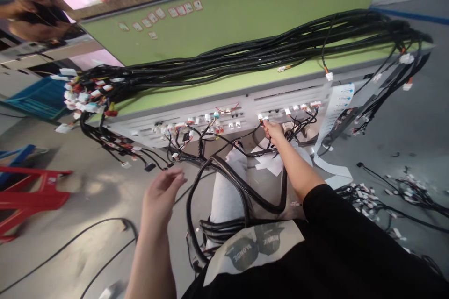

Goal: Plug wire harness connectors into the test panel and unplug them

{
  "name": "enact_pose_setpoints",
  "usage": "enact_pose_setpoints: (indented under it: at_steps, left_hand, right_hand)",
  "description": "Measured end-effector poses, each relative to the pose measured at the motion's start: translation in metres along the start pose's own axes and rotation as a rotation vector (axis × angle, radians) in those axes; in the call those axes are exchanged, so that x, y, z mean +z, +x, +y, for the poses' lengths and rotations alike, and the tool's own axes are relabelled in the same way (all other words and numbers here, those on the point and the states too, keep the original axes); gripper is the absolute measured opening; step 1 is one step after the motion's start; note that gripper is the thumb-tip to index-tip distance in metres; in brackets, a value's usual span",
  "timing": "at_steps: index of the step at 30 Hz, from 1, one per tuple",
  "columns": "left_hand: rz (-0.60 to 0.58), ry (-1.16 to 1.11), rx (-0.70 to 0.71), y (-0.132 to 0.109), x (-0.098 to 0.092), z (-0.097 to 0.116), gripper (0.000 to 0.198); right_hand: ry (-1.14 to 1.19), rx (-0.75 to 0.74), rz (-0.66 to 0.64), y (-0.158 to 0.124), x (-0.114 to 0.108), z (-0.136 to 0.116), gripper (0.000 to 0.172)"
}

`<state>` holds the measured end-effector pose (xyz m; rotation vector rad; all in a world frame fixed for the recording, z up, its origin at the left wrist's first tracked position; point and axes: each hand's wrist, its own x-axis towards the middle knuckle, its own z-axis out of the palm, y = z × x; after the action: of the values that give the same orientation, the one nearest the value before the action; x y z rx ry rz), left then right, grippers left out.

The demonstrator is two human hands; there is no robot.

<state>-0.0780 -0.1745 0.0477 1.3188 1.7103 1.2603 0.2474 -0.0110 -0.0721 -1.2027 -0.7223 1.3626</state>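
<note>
My right hand (pixel 273 131) is at the front of a white test panel (pixel 245 105), its fingers closed on a white wire connector (pixel 260 117) at the panel's face. Part of the connector is hidden by the fingers. My left hand (pixel 161 191) hangs in the air left of my knees, fingers loosely bent and apart from the thumb, with nothing visible in it. A black wiring harness (pixel 242 182) runs from the panel down across my lap, where its cable is looped. Other white connectors (pixel 180 126) sit along the panel, their wires hanging below.
A thick bundle of black harnesses (pixel 224 63) lies along the green bench top (pixel 196 86). Its connector ends (pixel 84 96) hang at the left. A red stool (pixel 35 196) and a blue crate (pixel 40 96) stand at left. More harnesses (pixel 365 201) lie on the floor at right, near a paper strip (pixel 326 126).
</note>
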Motion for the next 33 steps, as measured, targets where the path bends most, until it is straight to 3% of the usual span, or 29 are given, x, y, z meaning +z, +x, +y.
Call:
enact_pose_setpoints:
  at_steps: [2, 4, 8, 10, 12, 14, 17, 21, 23, 26, 29, 31, 33]
  left_hand:
    - [-0.236, 0.036, 0.067, 0.011, 0.031, 0.041, 0.025]
    - [-0.46, 0.213, 0.19, 0.032, 0.071, 0.071, 0.024]
    - [-0.615, 0.622, 0.357, 0.077, 0.166, 0.096, 0.02]
    - [-0.697, 0.695, 0.291, 0.091, 0.209, 0.093, 0.031]
    - [-0.814, 0.604, 0.066, 0.096, 0.241, 0.083, 0.037]
    - [-0.859, 0.431, -0.149, 0.096, 0.261, 0.071, 0.038]
    - [-0.766, 0.324, -0.228, 0.097, 0.273, 0.051, 0.037]
    - [-0.626, 0.439, -0.038, 0.102, 0.274, 0.037, 0.033]
    - [-0.648, 0.438, -0.014, 0.102, 0.272, 0.037, 0.032]
    - [-0.775, 0.386, -0.105, 0.1, 0.268, 0.046, 0.026]
    - [-0.833, 0.436, -0.067, 0.094, 0.256, 0.059, 0.013]
    - [-0.787, 0.473, 0.094, 0.087, 0.24, 0.067, 0.008]
    - [-0.723, 0.411, 0.243, 0.08, 0.216, 0.071, 0.014]
  right_hand:
    - [0.021, 0.004, 0.051, 0.001, 0.004, -0.002, 0.037]
    - [0.015, 0.009, 0.088, 0.0, 0.008, -0.004, 0.037]
    - [-0.27, -0.089, 0.139, -0.012, 0.0, -0.014, 0.034]
    - [-0.539, -0.245, 0.239, -0.021, -0.016, -0.025, 0.027]
    - [-0.755, -0.415, 0.4, -0.031, -0.038, -0.036, 0.018]
    - [-0.879, -0.503, 0.536, -0.038, -0.059, -0.044, 0.02]
    - [-1.007, -0.464, 0.541, -0.04, -0.078, -0.048, 0.02]
    - [-1.091, -0.328, 0.408, -0.039, -0.082, -0.056, 0.021]
    - [-1.098, -0.287, 0.372, -0.039, -0.08, -0.067, 0.021]
    - [-1.119, -0.217, 0.341, -0.037, -0.075, -0.091, 0.021]
    - [-1.198, -0.144, 0.324, -0.031, -0.071, -0.11, 0.018]
    - [-1.283, -0.111, 0.313, -0.027, -0.072, -0.117, 0.022]
    - [-1.376, -0.08, 0.3, -0.02, -0.076, -0.12, 0.028]
